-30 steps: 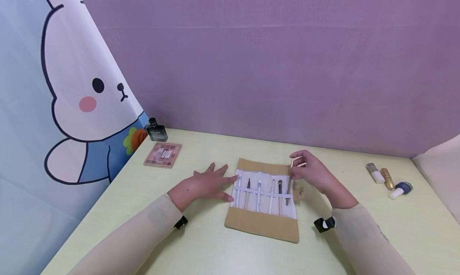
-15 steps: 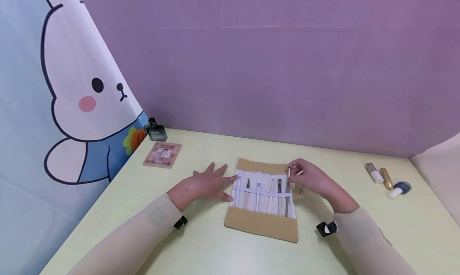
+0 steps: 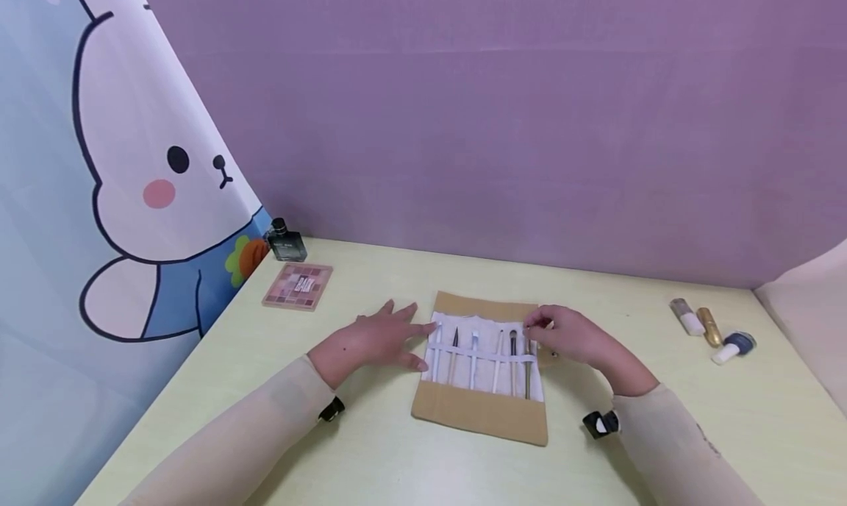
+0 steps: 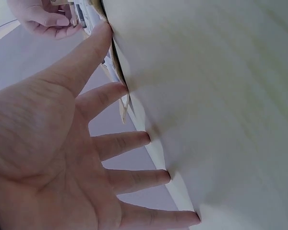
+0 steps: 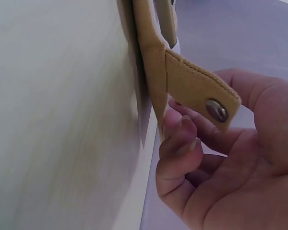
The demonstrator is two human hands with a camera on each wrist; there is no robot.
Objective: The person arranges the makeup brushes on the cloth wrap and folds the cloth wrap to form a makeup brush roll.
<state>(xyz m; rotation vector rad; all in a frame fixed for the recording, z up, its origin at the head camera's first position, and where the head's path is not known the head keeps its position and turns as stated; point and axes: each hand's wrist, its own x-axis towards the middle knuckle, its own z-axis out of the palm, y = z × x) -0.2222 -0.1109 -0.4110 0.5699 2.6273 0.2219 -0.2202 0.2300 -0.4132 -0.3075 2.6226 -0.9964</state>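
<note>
A tan fabric brush roll (image 3: 479, 415) lies unrolled on the table, its white lining crossed by an elastic band (image 3: 486, 355). Several makeup brushes sit side by side under that band. With thumb and fingertips my right hand (image 3: 574, 337) pinches the upper end of the rightmost makeup brush (image 3: 528, 379), whose lower part lies under the band; the fingers hide its top. My left hand (image 3: 373, 342) is spread flat, thumb and index finger touching the roll's left edge. In the right wrist view, a strap (image 5: 197, 88) with a metal snap stands out beside the right fingers.
At the back left are a dark perfume bottle (image 3: 287, 243) and a pink eyeshadow palette (image 3: 298, 286). On the right lie a bottle with a pale cap (image 3: 688, 317), a gold tube (image 3: 709, 326) and a dark blue bottle with a white cap (image 3: 734, 346). A purple cloth (image 3: 490, 160) hangs behind the table.
My right hand has moved down toward me, sliding the rightmost makeup brush further through the elastic band and straightening it. The left hand has stayed in place.
</note>
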